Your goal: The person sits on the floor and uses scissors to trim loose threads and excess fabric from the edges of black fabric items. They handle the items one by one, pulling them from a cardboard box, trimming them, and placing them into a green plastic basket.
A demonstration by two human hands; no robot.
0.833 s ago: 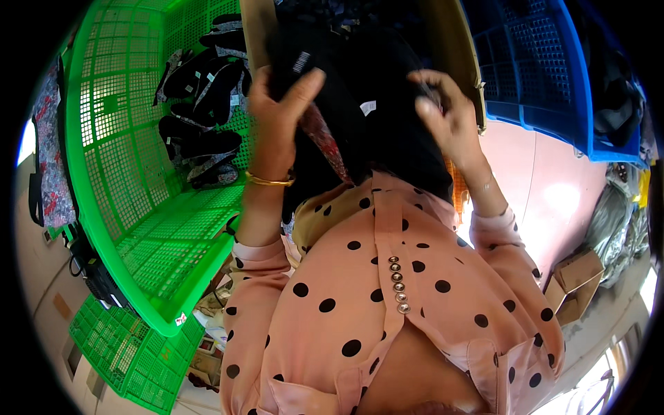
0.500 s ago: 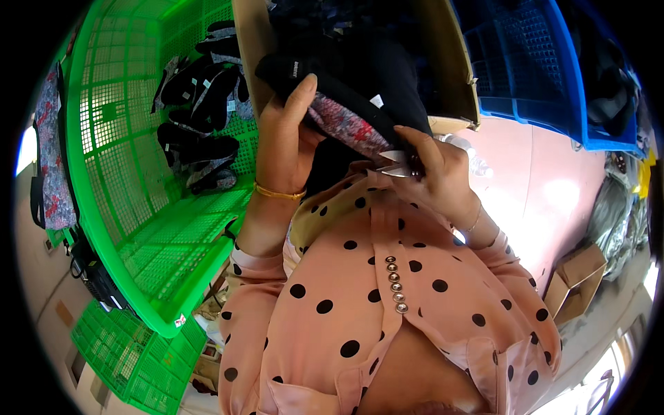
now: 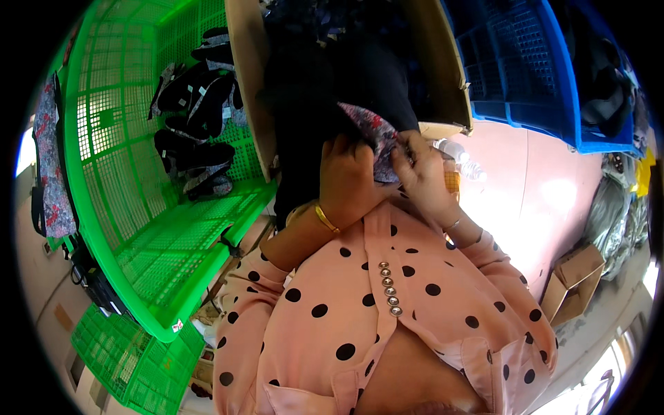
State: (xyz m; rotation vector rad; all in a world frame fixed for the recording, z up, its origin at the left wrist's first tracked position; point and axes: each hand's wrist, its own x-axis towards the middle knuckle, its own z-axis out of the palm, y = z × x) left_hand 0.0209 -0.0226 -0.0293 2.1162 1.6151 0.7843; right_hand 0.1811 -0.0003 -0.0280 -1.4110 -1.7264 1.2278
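Observation:
A floral fabric piece (image 3: 371, 127) in red and grey is bunched between my two hands, in front of my blouse. Its black part blends into my dark trousers. My left hand (image 3: 348, 176) is closed in a fist against the piece's left side, its fingertips curled out of sight. Close by on the right, my right hand (image 3: 427, 178) is closed at the piece's edge, thumb and fingers bent. A dark bit of the thread snips (image 3: 411, 158) shows between those fingers; the blades are hidden.
At left stands a green plastic crate (image 3: 138, 256) holding several black and floral pieces (image 3: 200, 104). An open cardboard box (image 3: 247, 90) lies ahead, around my legs. A blue crate (image 3: 526, 69) is at far right, with clear plastic bottles (image 3: 456, 152) near my right hand.
My left hand has come down and right, from upright to curled beside my right hand. The floral piece has been turned and bunched, and the snips' blades no longer show.

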